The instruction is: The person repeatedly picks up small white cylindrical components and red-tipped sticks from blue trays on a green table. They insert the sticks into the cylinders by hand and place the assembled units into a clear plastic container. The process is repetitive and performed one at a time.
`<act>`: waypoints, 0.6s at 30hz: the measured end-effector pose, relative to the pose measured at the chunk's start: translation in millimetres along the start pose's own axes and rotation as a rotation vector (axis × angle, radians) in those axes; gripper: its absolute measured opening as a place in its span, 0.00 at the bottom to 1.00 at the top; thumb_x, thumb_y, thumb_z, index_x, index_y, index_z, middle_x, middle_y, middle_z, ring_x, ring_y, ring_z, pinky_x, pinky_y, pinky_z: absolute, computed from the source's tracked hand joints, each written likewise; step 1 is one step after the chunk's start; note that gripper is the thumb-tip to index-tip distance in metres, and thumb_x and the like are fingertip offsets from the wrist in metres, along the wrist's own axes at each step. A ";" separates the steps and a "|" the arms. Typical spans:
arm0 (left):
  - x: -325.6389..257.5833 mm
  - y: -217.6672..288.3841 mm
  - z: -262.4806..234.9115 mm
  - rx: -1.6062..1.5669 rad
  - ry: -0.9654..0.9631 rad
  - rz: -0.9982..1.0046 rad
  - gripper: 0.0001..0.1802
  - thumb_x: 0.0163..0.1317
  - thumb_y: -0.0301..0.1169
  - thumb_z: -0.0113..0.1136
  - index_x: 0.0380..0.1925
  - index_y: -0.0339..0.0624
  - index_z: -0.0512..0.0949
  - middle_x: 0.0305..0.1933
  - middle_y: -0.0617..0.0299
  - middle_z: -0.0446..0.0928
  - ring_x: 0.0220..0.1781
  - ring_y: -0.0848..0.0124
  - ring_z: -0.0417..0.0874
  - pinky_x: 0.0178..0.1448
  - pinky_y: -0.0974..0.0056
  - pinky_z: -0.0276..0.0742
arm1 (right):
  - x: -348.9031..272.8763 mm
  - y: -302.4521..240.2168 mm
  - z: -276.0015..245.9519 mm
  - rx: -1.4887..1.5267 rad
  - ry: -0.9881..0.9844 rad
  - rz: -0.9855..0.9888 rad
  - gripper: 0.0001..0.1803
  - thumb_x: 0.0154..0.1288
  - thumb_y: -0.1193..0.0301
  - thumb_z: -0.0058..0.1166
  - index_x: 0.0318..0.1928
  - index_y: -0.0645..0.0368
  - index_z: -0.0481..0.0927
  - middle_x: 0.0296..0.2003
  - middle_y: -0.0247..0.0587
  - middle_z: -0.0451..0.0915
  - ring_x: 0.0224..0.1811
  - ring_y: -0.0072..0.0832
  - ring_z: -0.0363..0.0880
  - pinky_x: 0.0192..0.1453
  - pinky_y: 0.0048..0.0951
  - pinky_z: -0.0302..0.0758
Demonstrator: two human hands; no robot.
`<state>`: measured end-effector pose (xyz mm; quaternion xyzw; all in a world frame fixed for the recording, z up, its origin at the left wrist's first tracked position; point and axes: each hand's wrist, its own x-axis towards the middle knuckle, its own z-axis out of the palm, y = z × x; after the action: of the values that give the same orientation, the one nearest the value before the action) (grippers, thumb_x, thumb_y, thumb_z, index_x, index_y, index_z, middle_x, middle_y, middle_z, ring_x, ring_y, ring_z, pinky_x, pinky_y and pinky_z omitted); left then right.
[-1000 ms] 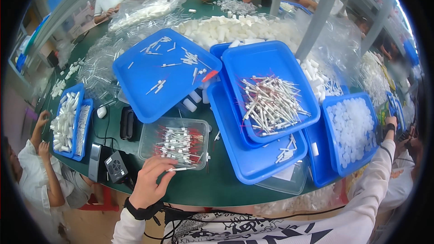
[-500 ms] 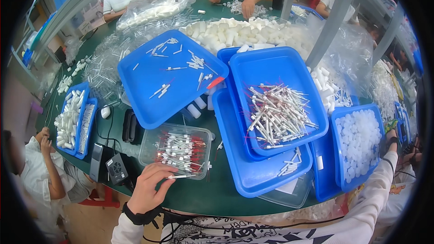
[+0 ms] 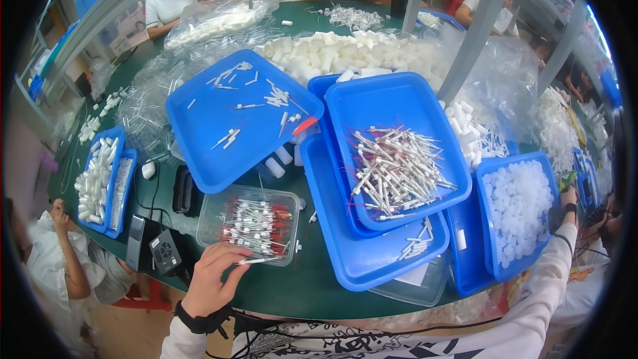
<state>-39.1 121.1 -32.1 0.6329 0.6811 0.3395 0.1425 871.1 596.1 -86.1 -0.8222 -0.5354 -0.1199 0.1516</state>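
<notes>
A round green table (image 3: 292, 289) seen from above, crowded with blue trays and clear plastic bags. No labels or signs can be made out; the packages are clear bags, 1 long bag (image 3: 219, 23) of white pieces at the far left and a wide heap of white foam blocks (image 3: 332, 53) behind the trays.

Nearest the person, a clear plastic tub (image 3: 249, 225) holds a layer of thin white tubes with red ends. The left hand (image 3: 214, 279) rests at the tub's near rim, fingers curled, thumb and forefinger pinching 1 thin white tube (image 3: 256, 260) that lies across that rim. A black band circles the wrist.

The right hand (image 3: 568, 196) reaches far to the right, at the outer edge of a blue tray of white caps (image 3: 522, 216); whether its fingers are open or closed cannot be told.

In the middle, a blue tray (image 3: 399, 153) holds a loose pile of the white tubes, stacked on a second blue tray (image 3: 372, 259) with a few tubes. To the left, a tilted blue tray (image 3: 232, 119) holds scattered pieces. At the far left edge, 2 narrow blue trays (image 3: 103, 176) hold white parts.

A small black device (image 3: 163, 252) sits just left of the tub. Bare green table shows only along the near edge, in front of the tub. Other people sit at the far side and at the left.
</notes>
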 end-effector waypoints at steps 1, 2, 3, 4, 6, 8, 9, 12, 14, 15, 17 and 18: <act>0.0 -0.1 0.3 -0.007 0.006 -0.004 0.05 0.54 0.19 0.62 0.31 0.38 0.78 0.42 0.58 0.84 0.46 0.57 0.83 0.62 0.54 0.71 | -1.3 -0.9 -4.4 -0.034 0.015 0.006 0.13 0.60 0.72 0.54 0.47 0.55 0.80 0.41 0.50 0.84 0.49 0.47 0.82 0.53 0.43 0.74; -0.3 -0.9 0.8 -0.011 0.009 0.001 0.05 0.54 0.19 0.62 0.31 0.38 0.78 0.42 0.58 0.84 0.46 0.57 0.83 0.62 0.54 0.71 | -3.7 -1.7 -10.3 -0.012 0.104 0.001 0.13 0.60 0.70 0.54 0.46 0.53 0.80 0.42 0.48 0.84 0.49 0.48 0.81 0.54 0.43 0.74; 1.8 -1.5 2.2 -0.013 0.007 0.016 0.06 0.54 0.20 0.63 0.32 0.38 0.78 0.42 0.58 0.84 0.45 0.57 0.83 0.62 0.54 0.71 | -9.8 8.8 -16.5 -0.003 0.120 0.002 0.12 0.60 0.70 0.54 0.45 0.53 0.80 0.42 0.47 0.84 0.49 0.47 0.81 0.54 0.42 0.74; 3.8 -2.9 3.8 -0.018 0.006 0.032 0.06 0.54 0.20 0.63 0.32 0.38 0.78 0.43 0.58 0.84 0.45 0.57 0.82 0.62 0.54 0.71 | -16.5 18.9 -24.7 0.003 0.138 0.004 0.12 0.60 0.70 0.54 0.45 0.53 0.80 0.42 0.47 0.84 0.49 0.47 0.81 0.54 0.42 0.74; 3.4 7.5 4.0 0.044 0.002 0.042 0.05 0.56 0.21 0.63 0.33 0.38 0.78 0.43 0.58 0.83 0.46 0.57 0.81 0.60 0.55 0.71 | -26.0 -7.9 -12.1 -0.047 0.017 0.038 0.10 0.59 0.70 0.54 0.42 0.53 0.81 0.42 0.45 0.84 0.48 0.46 0.81 0.54 0.41 0.74; 0.0 5.5 2.1 0.049 0.006 0.039 0.05 0.57 0.22 0.63 0.33 0.38 0.78 0.44 0.59 0.83 0.46 0.57 0.80 0.58 0.56 0.71 | -26.5 -30.8 -23.6 -0.042 0.013 0.064 0.10 0.60 0.69 0.55 0.43 0.53 0.81 0.42 0.45 0.84 0.49 0.45 0.81 0.55 0.41 0.74; -0.3 3.1 2.3 0.041 0.008 0.041 0.05 0.57 0.22 0.63 0.33 0.38 0.78 0.44 0.59 0.82 0.46 0.57 0.80 0.58 0.56 0.71 | -27.8 -32.7 -32.2 -0.042 0.018 0.085 0.11 0.60 0.68 0.55 0.43 0.53 0.81 0.42 0.46 0.84 0.50 0.45 0.81 0.55 0.41 0.74; -0.5 -2.0 3.9 0.025 0.015 0.049 0.05 0.57 0.23 0.63 0.33 0.38 0.78 0.43 0.59 0.82 0.46 0.57 0.80 0.58 0.56 0.71 | -36.3 -37.7 -46.7 -0.068 0.111 0.128 0.13 0.60 0.67 0.57 0.45 0.51 0.83 0.44 0.45 0.84 0.52 0.44 0.81 0.57 0.40 0.75; 1.3 0.3 4.8 0.029 0.013 0.056 0.05 0.57 0.23 0.63 0.33 0.38 0.78 0.43 0.59 0.82 0.46 0.57 0.80 0.58 0.56 0.71 | -44.7 -42.6 -47.2 -0.034 0.085 0.177 0.13 0.60 0.65 0.58 0.46 0.50 0.85 0.45 0.46 0.85 0.52 0.43 0.82 0.58 0.39 0.75; 3.1 4.2 4.9 0.037 0.008 0.058 0.05 0.57 0.23 0.63 0.33 0.38 0.78 0.43 0.59 0.82 0.46 0.57 0.80 0.58 0.56 0.71 | -50.7 -46.6 -41.8 -0.012 0.066 0.203 0.14 0.60 0.64 0.59 0.46 0.49 0.86 0.45 0.46 0.85 0.52 0.43 0.82 0.59 0.39 0.75; -1.1 4.4 1.9 0.034 0.018 0.039 0.04 0.57 0.23 0.63 0.33 0.38 0.78 0.43 0.59 0.83 0.46 0.57 0.80 0.58 0.56 0.71 | -49.3 -71.0 -42.1 0.021 0.066 0.208 0.13 0.60 0.62 0.60 0.44 0.49 0.87 0.45 0.46 0.85 0.52 0.42 0.82 0.59 0.38 0.75; -0.7 3.4 1.9 0.030 0.020 0.045 0.04 0.57 0.23 0.63 0.33 0.38 0.78 0.43 0.60 0.83 0.46 0.57 0.80 0.58 0.56 0.71 | -48.8 -69.4 -43.8 0.035 0.074 0.222 0.13 0.59 0.61 0.60 0.44 0.49 0.88 0.45 0.46 0.85 0.52 0.42 0.83 0.59 0.38 0.75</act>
<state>-35.3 120.9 -31.5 0.6466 0.6732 0.3386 0.1184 786.5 564.8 -54.7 -0.8687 -0.4370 -0.1231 0.1979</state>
